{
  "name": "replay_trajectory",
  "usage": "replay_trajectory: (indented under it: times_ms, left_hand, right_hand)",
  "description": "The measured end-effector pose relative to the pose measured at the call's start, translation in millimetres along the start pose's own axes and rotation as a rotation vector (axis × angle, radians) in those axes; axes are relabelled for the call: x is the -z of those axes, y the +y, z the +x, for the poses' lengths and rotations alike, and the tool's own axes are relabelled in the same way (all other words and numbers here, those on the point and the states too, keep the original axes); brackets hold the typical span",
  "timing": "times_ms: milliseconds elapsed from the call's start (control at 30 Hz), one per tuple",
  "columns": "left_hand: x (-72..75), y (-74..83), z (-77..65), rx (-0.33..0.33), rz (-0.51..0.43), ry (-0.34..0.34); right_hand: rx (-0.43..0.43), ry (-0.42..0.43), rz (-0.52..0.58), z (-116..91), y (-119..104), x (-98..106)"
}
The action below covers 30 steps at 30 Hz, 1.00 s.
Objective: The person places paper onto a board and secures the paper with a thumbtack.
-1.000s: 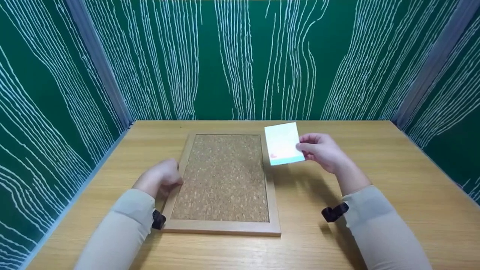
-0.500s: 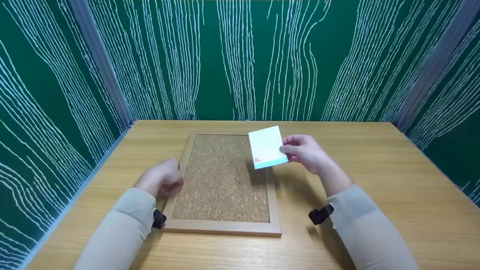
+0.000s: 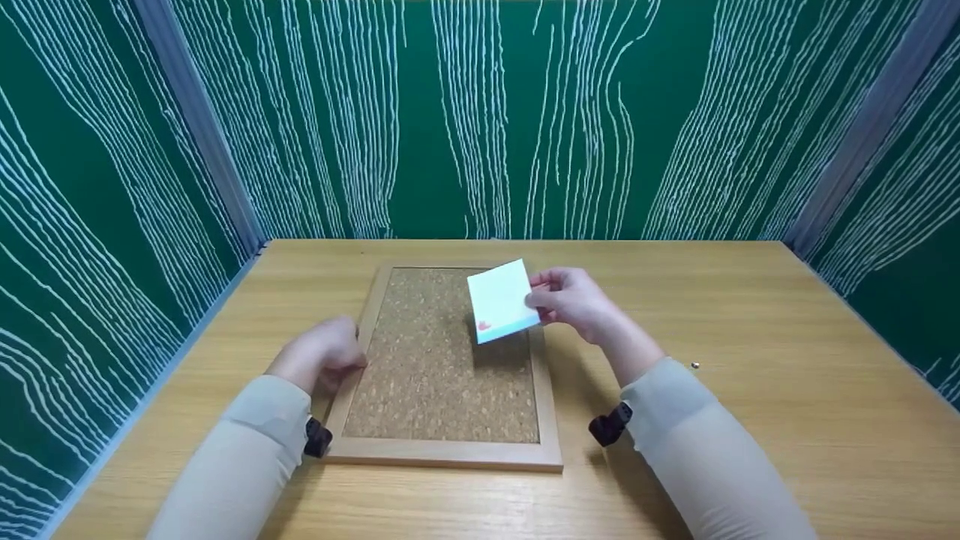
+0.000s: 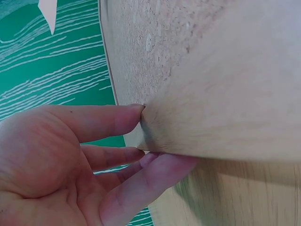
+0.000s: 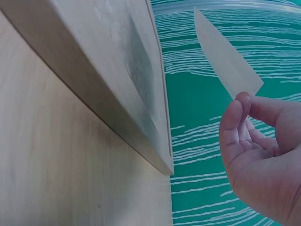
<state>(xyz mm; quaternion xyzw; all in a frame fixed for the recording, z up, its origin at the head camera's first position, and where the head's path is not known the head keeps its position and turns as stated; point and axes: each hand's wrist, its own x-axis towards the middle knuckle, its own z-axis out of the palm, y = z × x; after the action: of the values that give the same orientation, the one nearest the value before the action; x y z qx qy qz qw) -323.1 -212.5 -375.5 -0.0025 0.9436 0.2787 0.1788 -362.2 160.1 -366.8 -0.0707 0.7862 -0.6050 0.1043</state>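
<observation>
A wood-framed cork board (image 3: 439, 367) lies on the table, left of the middle. My left hand (image 3: 330, 351) grips its left edge; in the left wrist view the thumb (image 4: 117, 120) is on the frame and the fingers (image 4: 155, 183) are along its side. Between thumb and fingers, my right hand (image 3: 574, 304) pinches the right edge of a small pale sheet of note paper (image 3: 502, 300). A blue strip runs along the paper's bottom, with a red mark at the lower left corner. The paper is held tilted above the board's upper right part, casting a shadow on the cork.
A tiny shiny metal piece (image 3: 695, 365) sits on the wooden table (image 3: 787, 420), right of my right forearm. Green panels with white wavy lines (image 3: 517, 120) enclose the back and both sides. A dark wrist camera (image 3: 611, 425) hangs at the right sleeve.
My right hand has carried the note paper leftward from beside the board to over its upper right part. The metal piece has come out from behind the right arm. The left hand stays put.
</observation>
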Motion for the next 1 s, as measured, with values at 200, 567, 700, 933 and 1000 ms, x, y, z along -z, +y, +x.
replay_trajectory:
  times_ms: [200, 567, 700, 933, 1000]
  left_hand:
    - [0.0, -0.4, -1.1, 0.006, -0.007, 0.001]
    - [0.0, -2.6, -1.3, -0.023, -0.039, -0.006]
    - [-0.4, -2.1, -1.7, -0.028, -0.031, -0.001]
    - [-0.2, -1.7, -2.3, -0.016, -0.043, 0.001]
    - [-0.2, -1.5, -2.5, -0.014, -0.04, 0.001]
  right_hand:
    - [-0.033, -0.015, -0.041, 5.8, 1.0, -15.1]
    - [0.002, -0.064, -0.111, 6.2, 13.7, -41.0]
    - [0.011, -0.086, -0.131, 5.0, 15.6, -46.7]
    - [-0.012, -0.126, -0.221, 2.1, 16.3, -54.5]
    - [-0.021, -0.137, -0.26, 1.2, 16.0, -56.4]
